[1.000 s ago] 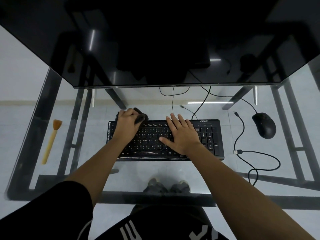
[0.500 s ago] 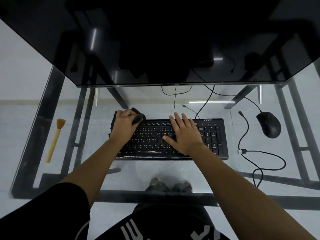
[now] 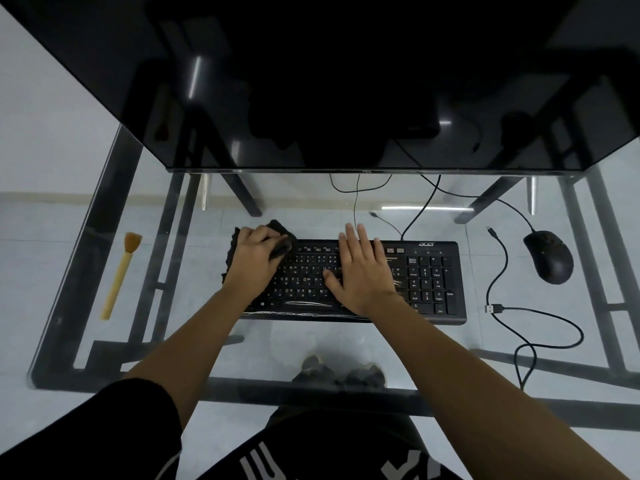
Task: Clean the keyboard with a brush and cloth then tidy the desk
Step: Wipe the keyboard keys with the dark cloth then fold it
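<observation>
A black keyboard [image 3: 426,282] lies on the glass desk [image 3: 311,344] in front of me. My left hand [image 3: 254,261] grips a black cloth [image 3: 280,233] and presses it on the keyboard's left end. My right hand [image 3: 360,271] lies flat on the middle keys with straight fingers. A brush [image 3: 119,275] with a yellow handle and orange bristles lies on the glass at the far left, apart from both hands.
A dark monitor [image 3: 346,81] stands behind the keyboard. A black mouse [image 3: 549,256] sits at the right, with a loose USB cable [image 3: 519,310] looping between it and the keyboard. Black frame bars and my feet show through the glass.
My left hand with the cloth has shifted slightly toward the keyboard's left edge. My right hand stays flat on the keys. The view has drifted a little.
</observation>
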